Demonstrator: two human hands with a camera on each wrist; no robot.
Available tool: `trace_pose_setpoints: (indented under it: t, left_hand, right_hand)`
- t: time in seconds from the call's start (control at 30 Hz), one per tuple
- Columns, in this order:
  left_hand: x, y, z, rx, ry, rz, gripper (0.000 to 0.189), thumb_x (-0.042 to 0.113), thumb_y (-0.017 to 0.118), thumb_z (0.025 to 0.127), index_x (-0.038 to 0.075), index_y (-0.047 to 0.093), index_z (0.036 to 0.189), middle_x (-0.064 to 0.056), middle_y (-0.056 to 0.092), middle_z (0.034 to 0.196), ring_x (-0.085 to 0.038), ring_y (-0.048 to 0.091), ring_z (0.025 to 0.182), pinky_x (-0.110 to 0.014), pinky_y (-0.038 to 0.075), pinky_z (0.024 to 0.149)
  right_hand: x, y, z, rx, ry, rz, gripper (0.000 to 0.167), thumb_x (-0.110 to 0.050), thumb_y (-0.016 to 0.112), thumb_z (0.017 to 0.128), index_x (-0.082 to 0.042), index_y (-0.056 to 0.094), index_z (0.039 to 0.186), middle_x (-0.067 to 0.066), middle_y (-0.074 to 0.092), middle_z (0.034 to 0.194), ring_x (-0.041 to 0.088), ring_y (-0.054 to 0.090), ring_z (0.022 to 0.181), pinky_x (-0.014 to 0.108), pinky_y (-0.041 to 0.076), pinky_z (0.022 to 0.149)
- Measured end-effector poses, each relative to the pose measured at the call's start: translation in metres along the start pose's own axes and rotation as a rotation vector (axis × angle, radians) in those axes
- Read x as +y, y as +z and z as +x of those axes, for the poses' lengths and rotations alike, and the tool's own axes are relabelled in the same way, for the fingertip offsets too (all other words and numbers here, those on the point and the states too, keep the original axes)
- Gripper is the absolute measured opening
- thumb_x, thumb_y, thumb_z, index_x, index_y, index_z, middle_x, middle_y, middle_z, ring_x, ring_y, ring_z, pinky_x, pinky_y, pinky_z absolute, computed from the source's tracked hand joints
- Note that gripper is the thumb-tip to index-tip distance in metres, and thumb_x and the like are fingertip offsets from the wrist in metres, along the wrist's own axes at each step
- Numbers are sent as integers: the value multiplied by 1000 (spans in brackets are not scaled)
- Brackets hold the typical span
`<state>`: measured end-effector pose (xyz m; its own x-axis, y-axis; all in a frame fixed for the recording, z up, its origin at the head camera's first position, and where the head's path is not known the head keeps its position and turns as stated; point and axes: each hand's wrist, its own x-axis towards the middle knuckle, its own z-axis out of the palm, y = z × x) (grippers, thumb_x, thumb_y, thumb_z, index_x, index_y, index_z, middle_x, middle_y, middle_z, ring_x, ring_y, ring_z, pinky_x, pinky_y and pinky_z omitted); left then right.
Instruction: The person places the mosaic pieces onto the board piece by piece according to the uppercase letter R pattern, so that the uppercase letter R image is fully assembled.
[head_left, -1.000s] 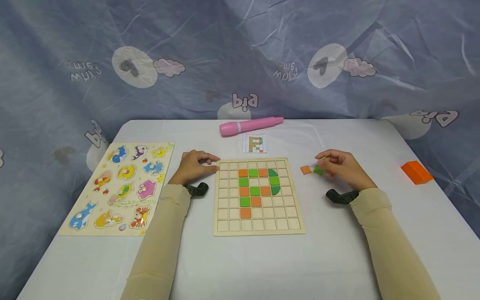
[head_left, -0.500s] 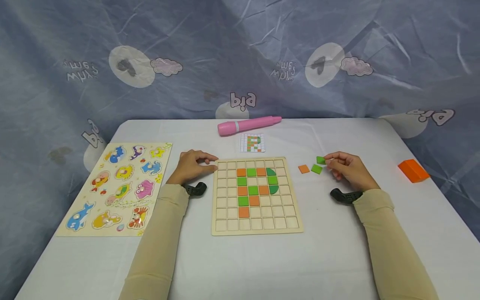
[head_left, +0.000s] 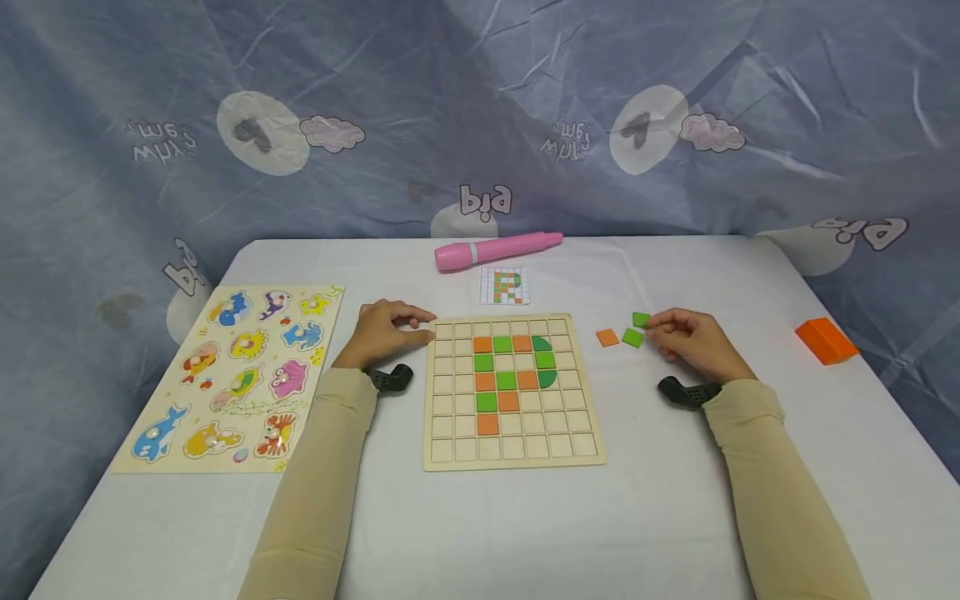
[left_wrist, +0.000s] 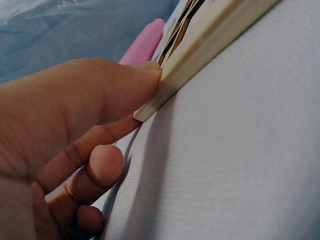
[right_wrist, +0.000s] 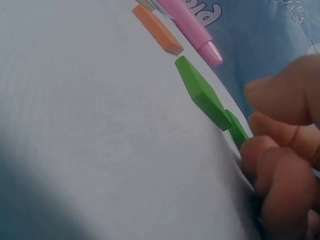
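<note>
My left hand (head_left: pixel 381 335) holds the back left corner of a wooden grid board (head_left: pixel 517 454); in the left wrist view the thumb (left_wrist: pixel 125 82) lies on its edge. Orange and green tiles, with dark green rounded pieces, fill part of the grid. To the board's right lie a loose orange tile (head_left: pixel 607 337), a near green tile (head_left: pixel 632 337) and a far green tile (head_left: pixel 641 319). My right hand (head_left: pixel 692 340) is beside the far green tile, fingertips at its right edge. In the right wrist view the thumb stands apart from the other fingers, with no tile between them.
A small pattern card (head_left: pixel 505 286) lies behind the board, with a pink pen-shaped object (head_left: pixel 498 251) behind it. At left is a sea-animal puzzle board (head_left: pixel 225 400). An orange block (head_left: pixel 826 341) sits far right. A printed cloth (head_left: pixel 480 108) hangs behind the table.
My right hand has drawn back right from the green tiles, which now lie apart and uncovered. The left hand has stayed at the board's corner.
</note>
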<state>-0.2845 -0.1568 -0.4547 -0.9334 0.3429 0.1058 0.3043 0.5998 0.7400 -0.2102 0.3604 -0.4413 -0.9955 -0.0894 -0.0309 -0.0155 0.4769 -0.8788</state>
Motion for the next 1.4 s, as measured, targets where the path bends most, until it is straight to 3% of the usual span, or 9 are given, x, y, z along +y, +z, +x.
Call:
trace_pose_setpoints:
  t: [0.37,0.6,0.93,1.2,1.4]
  left_hand:
    - [-4,1,0,5,10,1,32,30,90,85,14,86,113,5,63,81,-23,51,92,-51,24,105]
    - [-3,0,0,4,9,-7,31,28,90,86,14,86,113,5,64,81,-23,52,94,-50,24,104]
    - [-3,0,0,2,4,-11,32,29,90,85,14,86,113,5,64,81,-23,51,92,-50,24,105]
    - [-1,0,0,2,-4,-16,32,28,90,85,14,86,113,4,64,81,-24,52,93,-49,24,107]
    - [-1,0,0,3,0,-7,31,28,90,85,14,86,113,4,65,82,-23,52,93,-50,24,106]
  right_hand:
    - [-7,5,-4,15,-37,-196,31,-10,85,93,8,73,116,-1,66,89,5,57,73,19,49,66]
    - [-12,11,-3,50,-90,-267,25,-6,85,91,7,74,109,5,65,87,6,54,70,19,46,65]
    - [-14,13,-2,29,-108,-183,27,-1,78,95,11,68,117,9,71,93,3,60,69,21,52,62]
    - [-35,20,-1,-90,-90,-82,31,1,76,96,11,64,123,10,78,97,6,65,72,27,56,61]
    - [-55,34,-2,-175,-140,-61,29,3,78,92,9,66,118,10,79,95,6,66,77,23,52,69]
